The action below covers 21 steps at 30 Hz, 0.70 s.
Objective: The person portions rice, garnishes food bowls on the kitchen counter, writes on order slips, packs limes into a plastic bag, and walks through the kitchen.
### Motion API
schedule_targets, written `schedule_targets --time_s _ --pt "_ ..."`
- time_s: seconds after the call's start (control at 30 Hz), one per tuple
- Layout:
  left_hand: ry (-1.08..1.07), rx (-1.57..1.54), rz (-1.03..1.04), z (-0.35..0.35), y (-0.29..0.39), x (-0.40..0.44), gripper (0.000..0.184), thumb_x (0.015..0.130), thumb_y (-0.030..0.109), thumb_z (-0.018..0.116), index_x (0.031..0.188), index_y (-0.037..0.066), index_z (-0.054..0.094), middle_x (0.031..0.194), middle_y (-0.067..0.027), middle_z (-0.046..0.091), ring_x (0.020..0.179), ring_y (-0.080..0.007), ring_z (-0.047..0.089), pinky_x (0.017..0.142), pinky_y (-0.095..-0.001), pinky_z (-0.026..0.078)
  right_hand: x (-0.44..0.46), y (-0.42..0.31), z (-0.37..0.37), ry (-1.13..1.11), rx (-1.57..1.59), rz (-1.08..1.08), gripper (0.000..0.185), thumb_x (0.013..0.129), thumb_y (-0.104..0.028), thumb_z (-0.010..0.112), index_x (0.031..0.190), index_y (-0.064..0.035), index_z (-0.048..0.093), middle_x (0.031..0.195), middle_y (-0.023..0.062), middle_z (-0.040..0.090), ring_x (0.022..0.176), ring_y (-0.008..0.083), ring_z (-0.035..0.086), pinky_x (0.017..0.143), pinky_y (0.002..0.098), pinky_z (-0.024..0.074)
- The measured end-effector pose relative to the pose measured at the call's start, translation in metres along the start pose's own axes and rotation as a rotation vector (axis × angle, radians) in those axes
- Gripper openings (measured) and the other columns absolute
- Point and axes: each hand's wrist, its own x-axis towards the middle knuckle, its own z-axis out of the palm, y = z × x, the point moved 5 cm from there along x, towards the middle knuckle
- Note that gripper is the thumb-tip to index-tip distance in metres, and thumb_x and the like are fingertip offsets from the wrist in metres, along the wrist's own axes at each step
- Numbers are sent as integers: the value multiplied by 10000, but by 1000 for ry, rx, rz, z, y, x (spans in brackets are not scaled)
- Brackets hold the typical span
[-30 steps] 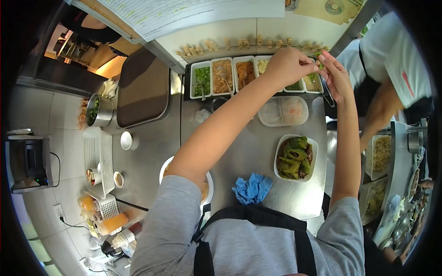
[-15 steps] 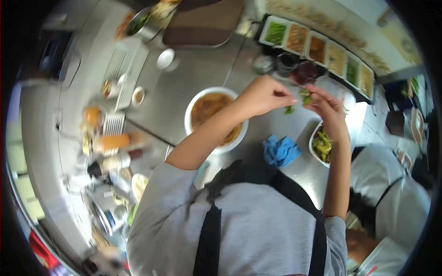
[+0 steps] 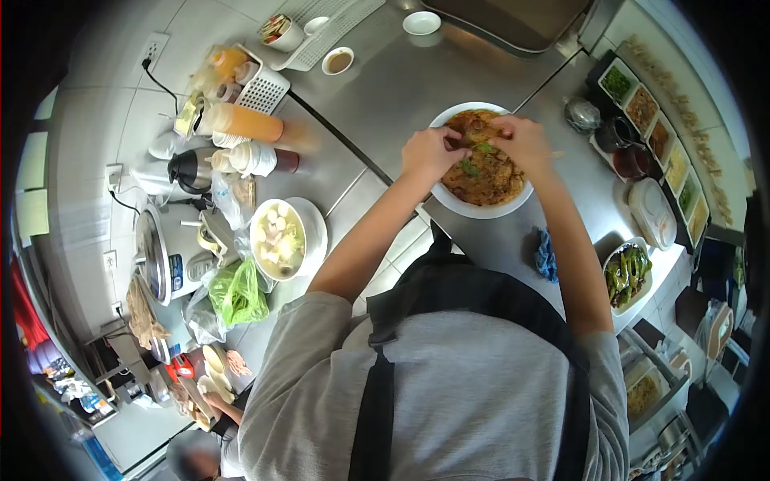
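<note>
A white bowl [image 3: 523,202] of reddish-brown food stands on the steel counter, with green herb leaves [image 3: 470,167] on top of the food. Over its left side, my left hand [image 3: 433,155] has its fingertips pinched together close to the leaves; whatever is between them is too small to make out. My right hand [image 3: 525,146] is above the right side of the bowl, thumb and fingers closed at a small herb sprig [image 3: 484,147]. Both hands' fingertips are only a short distance apart.
Topping containers [image 3: 642,108] line the right wall. A blue cloth [image 3: 546,256] and a dish of green peppers [image 3: 629,275] lie nearer on the right. Left are a soup bowl [image 3: 277,240], an orange bottle [image 3: 245,122] and a rice cooker [image 3: 164,252]. Another person's hand [image 3: 215,399] shows lower left.
Both hands have moved from beside the bowl, where they held green herbs, to over the food. Leaves now lie on it. The camera view has turned left.
</note>
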Motion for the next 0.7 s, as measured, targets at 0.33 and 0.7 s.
schedule_targets --time_s 0.33,0.7 --pt "-247 -460 295 23 26 -68 298 772 184 656 1069 158 665 885 -85 667 774 -225 654 714 -351 516 -210 37 -40 -123 -325 84 500 563 -115 809 1033 -108 638 1039 163 576 941 376 573 884 429 460" --pt "-474 -178 1049 106 128 -92 151 699 277 692 743 133 683 753 -40 609 747 -260 623 635 -388 494 -270 64 -41 457 245 508 276 700 96 617 963 28 669 810 61 675 740 120 596 599 264 489"
